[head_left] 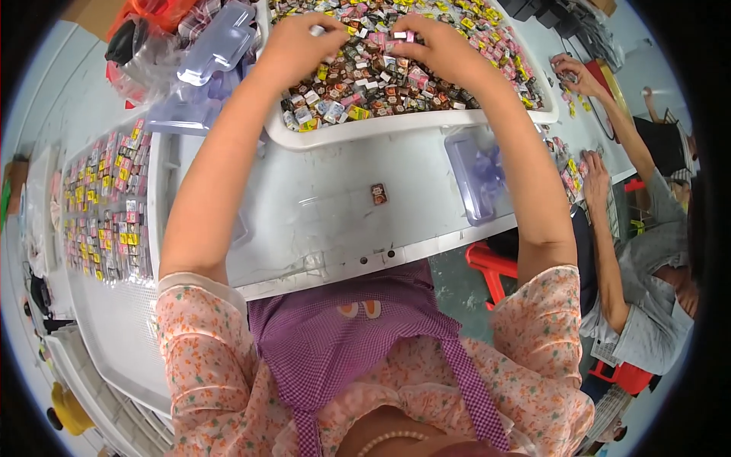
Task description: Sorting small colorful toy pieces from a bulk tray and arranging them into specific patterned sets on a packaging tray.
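Observation:
Both my hands are over a large white tray (297, 142) heaped with tiny printed boxes (384, 93) in brown, pink, yellow and white. My left hand (298, 47) is on the tray's left side, its fingers closed around a small whitish box (316, 30), partly hidden by the fingers. To its right, my right hand (448, 50) pinches a small pink-and-white box (404, 36) between thumb and fingers, just above the heap. A single brown box (378, 194) lies apart on the table in front of the tray.
Translucent bluish plastic molds (476, 179) lie on the table at right, with others (217, 46) stacked at left beside bags. Further left, a white tray (114, 327) bears clear packs of sorted boxes (106, 202). At right a co-worker's hands (596, 179) handle similar boxes.

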A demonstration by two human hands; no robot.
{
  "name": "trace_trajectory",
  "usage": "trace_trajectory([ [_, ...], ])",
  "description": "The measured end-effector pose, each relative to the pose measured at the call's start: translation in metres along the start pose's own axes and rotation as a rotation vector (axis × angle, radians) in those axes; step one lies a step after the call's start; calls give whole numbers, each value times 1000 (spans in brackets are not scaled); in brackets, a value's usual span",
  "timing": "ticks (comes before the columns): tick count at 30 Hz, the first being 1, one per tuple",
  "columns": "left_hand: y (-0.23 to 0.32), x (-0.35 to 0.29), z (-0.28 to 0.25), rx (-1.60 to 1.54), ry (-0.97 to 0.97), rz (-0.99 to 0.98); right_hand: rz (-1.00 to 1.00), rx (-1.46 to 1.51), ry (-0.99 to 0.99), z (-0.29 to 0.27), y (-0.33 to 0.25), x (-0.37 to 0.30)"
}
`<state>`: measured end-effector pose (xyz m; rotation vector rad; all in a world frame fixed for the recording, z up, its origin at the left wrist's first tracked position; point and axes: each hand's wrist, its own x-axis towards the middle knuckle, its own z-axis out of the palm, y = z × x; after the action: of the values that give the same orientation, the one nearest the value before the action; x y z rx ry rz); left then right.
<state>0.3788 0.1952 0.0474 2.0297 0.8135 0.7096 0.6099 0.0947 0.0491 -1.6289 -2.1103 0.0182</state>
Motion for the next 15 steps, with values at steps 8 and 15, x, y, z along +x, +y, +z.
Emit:
trace_trajectory([
  [8,7,7,-17,-1461,173,-498,624,1292,267,-33,-34,-15],
  [15,19,-63,-20,-1393,-24,-256,706,1433,423,-29,-103,-75],
])
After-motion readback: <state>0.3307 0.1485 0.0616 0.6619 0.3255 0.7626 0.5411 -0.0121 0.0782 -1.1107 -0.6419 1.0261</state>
